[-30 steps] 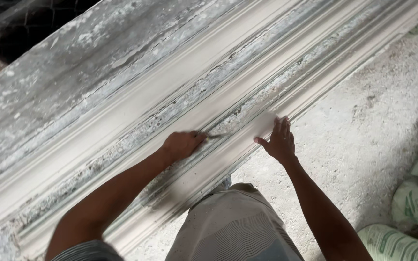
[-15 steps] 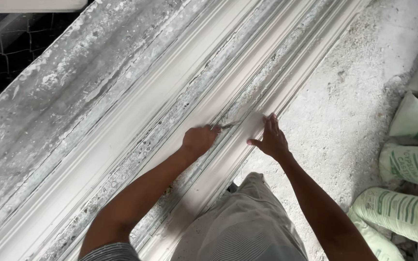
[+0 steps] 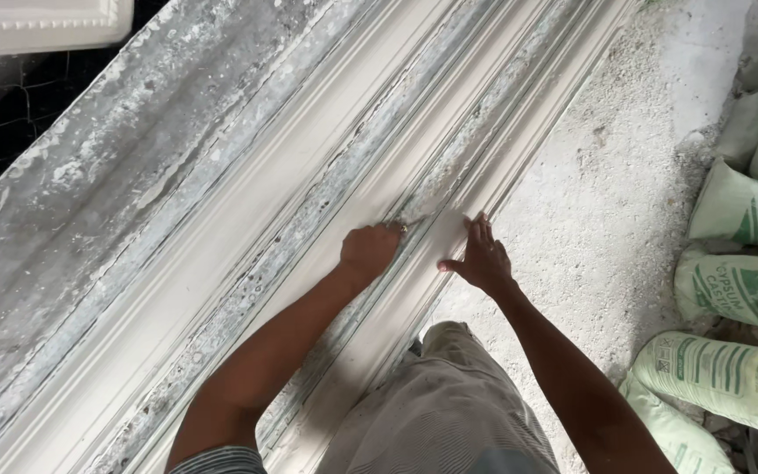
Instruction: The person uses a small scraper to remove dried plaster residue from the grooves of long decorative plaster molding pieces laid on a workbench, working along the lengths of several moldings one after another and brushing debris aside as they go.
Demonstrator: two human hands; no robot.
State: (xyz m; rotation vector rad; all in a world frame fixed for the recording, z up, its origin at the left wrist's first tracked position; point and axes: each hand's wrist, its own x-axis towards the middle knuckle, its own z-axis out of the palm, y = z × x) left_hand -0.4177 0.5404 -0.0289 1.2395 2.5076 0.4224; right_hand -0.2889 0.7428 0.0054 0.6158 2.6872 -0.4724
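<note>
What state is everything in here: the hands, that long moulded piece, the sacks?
left hand: closed in a fist on a small tool, pressed to the moulding
right hand: open, flat on the moulding
long white moulding: lying diagonal, crusted and flaking
pale green sacks: filled, stacked on the floor
dusty floor: powder-covered

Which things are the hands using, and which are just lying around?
In use:
left hand, closed around a small tool
right hand, flat on the moulding
long white plaster moulding

Lying about:
pale green sacks
white tray
wire mesh
dusty floor
</note>
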